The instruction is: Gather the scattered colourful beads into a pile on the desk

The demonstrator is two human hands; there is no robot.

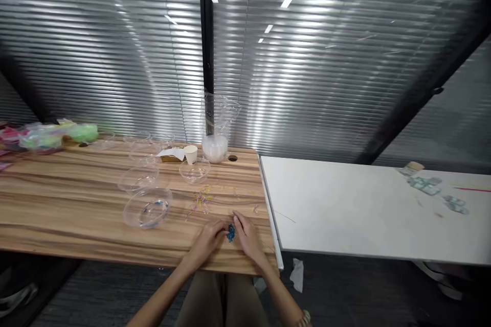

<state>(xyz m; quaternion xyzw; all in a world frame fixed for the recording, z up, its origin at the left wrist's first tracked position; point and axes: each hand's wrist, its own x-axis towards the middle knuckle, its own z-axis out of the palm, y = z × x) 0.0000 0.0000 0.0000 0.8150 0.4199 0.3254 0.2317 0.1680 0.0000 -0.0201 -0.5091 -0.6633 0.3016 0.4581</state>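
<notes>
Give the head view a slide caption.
Left hand and right hand flank a blue cluster on a wood-grain table.

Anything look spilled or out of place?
Tiny yellow and pink pieces lie scattered on the brown wooden table, loose outside the clear round plastic bowls; crumpled white paper seems dropped on the dark floor.

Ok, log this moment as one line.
left hand: beside blue pieces | right hand: their other side | pink-and-yellow bits: scattered beyond | nearest clear bowl: blue bits inside
</notes>
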